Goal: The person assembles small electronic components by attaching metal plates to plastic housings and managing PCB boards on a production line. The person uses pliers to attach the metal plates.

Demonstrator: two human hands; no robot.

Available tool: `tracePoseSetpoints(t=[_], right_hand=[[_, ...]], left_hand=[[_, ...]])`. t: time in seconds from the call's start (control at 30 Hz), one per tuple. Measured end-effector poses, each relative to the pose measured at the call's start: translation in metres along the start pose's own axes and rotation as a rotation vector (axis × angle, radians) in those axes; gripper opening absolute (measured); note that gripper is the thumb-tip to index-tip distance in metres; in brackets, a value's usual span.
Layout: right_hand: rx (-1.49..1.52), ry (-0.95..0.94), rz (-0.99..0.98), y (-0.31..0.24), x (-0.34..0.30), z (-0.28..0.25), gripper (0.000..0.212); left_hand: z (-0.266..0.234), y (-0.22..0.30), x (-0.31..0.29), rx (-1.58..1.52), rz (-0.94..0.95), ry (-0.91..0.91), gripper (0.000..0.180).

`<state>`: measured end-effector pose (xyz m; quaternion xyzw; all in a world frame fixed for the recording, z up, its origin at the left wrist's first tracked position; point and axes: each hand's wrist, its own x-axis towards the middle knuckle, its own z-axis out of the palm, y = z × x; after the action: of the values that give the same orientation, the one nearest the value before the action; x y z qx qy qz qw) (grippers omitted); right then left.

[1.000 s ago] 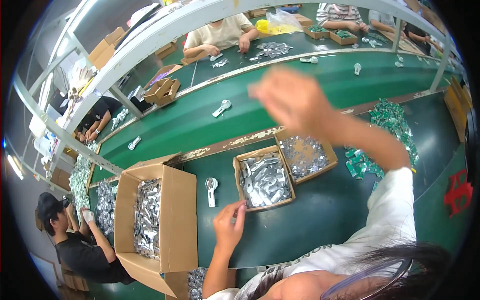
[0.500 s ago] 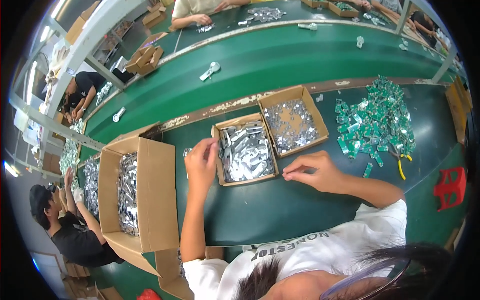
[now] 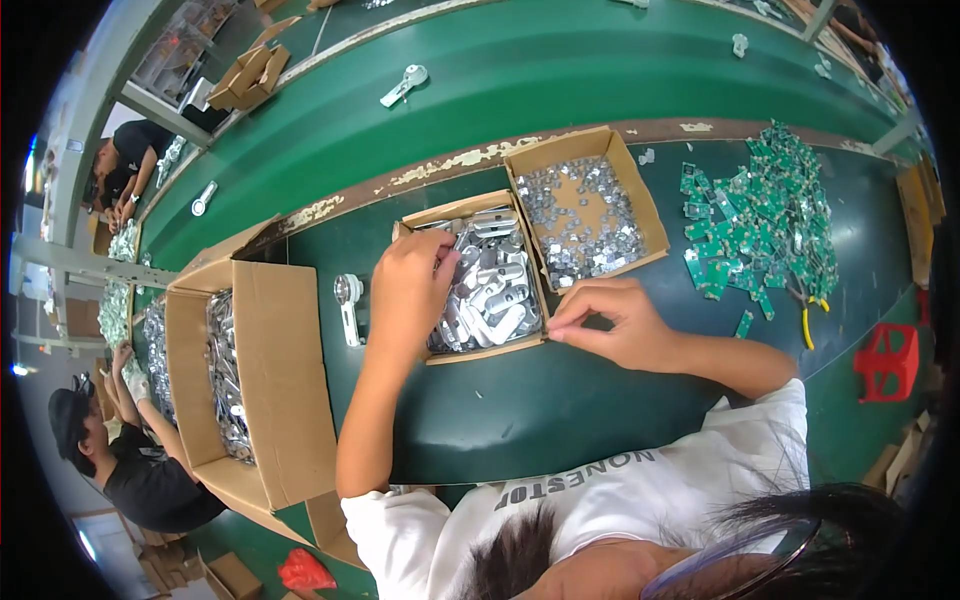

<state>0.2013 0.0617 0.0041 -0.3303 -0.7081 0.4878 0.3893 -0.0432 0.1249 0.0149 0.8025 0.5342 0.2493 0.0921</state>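
Observation:
My left hand (image 3: pixel 412 290) reaches over the left wall of a small cardboard box (image 3: pixel 480 350) of shiny silver metal parts (image 3: pixel 492 290). Its fingers are curled together above the parts, and whatever they hold is hidden. Beside the front right corner of that box, my right hand (image 3: pixel 615 325) has thumb and forefinger pinched; anything between the tips is too small to make out. To the left of my left forearm, a pale part with a round head and a long handle (image 3: pixel 348 308) lies on the dark green table.
A second box (image 3: pixel 655 225) holds small metal pieces. Green circuit boards (image 3: pixel 765 230) are heaped at right, beside yellow-handled pliers (image 3: pixel 808 322). At left stands a large carton (image 3: pixel 290 390) of metal parts. Beyond a worn ledge runs a green belt (image 3: pixel 520 85). A co-worker (image 3: pixel 140 450) sits far left.
The view has shifted a little. My left hand has moved from the box's left edge further over the silver parts, uncovering the pale handled part. My right hand's pinch is closer to the box corner.

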Motion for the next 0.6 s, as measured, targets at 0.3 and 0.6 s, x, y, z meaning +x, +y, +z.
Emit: tracePoseSetpoints(t=[0.3,0.6], right_hand=[[-0.101,0.078,-0.141,-0.003,0.009,-0.001,0.01],[-0.052,0.127,-0.068,-0.015,0.026,0.008,0.011]], left_hand=[[-0.01,-0.002,-0.026,-0.212,-0.123,0.031,0.017],[-0.019,0.0,-0.035,-0.507,-0.27,-0.053,0.028]])
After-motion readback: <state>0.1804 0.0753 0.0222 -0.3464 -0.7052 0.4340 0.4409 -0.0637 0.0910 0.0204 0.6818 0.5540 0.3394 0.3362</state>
